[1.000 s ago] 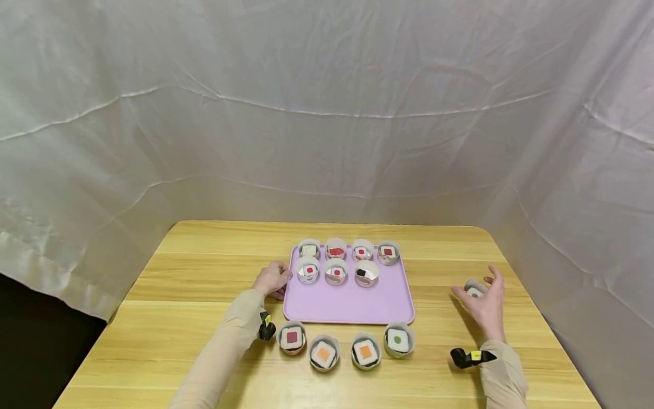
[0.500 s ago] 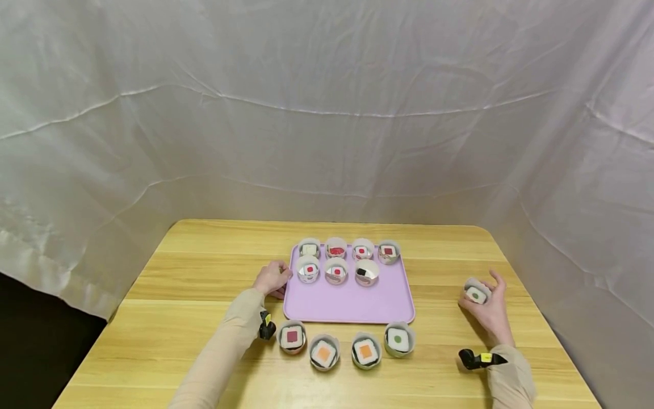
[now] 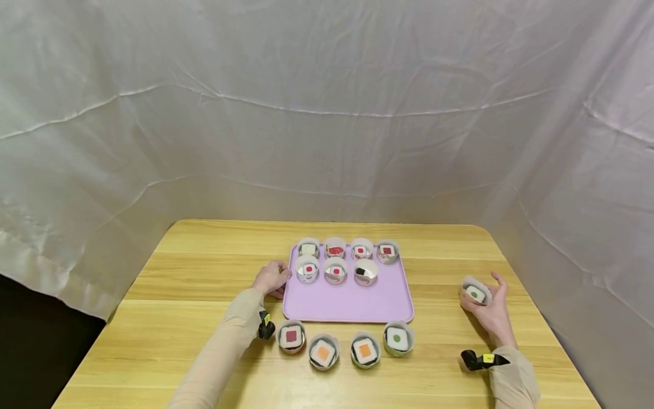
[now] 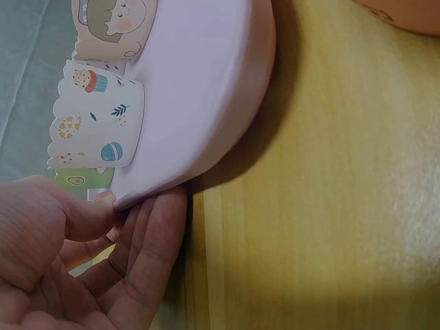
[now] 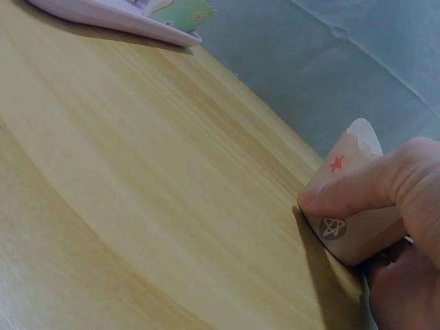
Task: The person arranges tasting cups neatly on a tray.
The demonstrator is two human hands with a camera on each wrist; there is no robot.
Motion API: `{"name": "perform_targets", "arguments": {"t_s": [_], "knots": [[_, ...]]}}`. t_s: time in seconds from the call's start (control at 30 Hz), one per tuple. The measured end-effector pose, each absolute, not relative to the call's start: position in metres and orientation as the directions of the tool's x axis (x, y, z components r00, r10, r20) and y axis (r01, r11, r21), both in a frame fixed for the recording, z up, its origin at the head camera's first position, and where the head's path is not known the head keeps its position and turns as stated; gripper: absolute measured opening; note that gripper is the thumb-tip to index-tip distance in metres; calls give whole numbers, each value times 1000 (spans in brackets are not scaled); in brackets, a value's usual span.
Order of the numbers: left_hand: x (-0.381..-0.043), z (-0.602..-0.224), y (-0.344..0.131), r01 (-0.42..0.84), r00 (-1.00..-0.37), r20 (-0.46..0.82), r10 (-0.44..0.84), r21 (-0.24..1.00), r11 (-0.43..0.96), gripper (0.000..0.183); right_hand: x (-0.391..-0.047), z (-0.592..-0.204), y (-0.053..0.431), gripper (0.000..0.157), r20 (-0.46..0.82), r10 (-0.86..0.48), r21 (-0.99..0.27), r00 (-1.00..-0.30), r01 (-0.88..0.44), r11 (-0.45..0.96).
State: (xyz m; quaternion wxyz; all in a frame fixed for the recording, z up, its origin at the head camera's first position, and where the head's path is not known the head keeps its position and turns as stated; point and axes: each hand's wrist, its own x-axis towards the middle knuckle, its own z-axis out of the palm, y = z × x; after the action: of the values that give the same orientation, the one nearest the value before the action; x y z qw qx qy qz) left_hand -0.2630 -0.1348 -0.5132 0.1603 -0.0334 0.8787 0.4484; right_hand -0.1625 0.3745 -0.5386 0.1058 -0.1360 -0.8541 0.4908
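My left hand grips the lilac tray at its left edge. In the left wrist view the thumb lies on the rim and the fingers are curled below it. Off to the right, my right hand holds a paper baking cup with a toy sushi piece inside, white with a green centre. The right wrist view has the thumb pressed along the wall of this pale cup, which tilts close over the table; its far side is hidden.
Several paper cups with sushi pieces stand in two rows on the back of the tray, one being a white cup. In front of it are cups with a dark red piece, orange pieces and a green-centred piece. Grey curtains surround the table.
My right hand has closed around the cup and drawn it slightly nearer, tipping it so the green-centred piece shows more. The left hand and tray have stayed put.
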Motion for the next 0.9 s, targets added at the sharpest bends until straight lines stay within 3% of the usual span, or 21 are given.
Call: {"name": "perform_targets", "arguments": {"t_s": [0.9], "knots": [[-261, -507, -135, -191, -946, -310, 93, 767, 613, 17, -168, -535, 364, 111, 48, 360, -888, -932, 125, 441]]}}
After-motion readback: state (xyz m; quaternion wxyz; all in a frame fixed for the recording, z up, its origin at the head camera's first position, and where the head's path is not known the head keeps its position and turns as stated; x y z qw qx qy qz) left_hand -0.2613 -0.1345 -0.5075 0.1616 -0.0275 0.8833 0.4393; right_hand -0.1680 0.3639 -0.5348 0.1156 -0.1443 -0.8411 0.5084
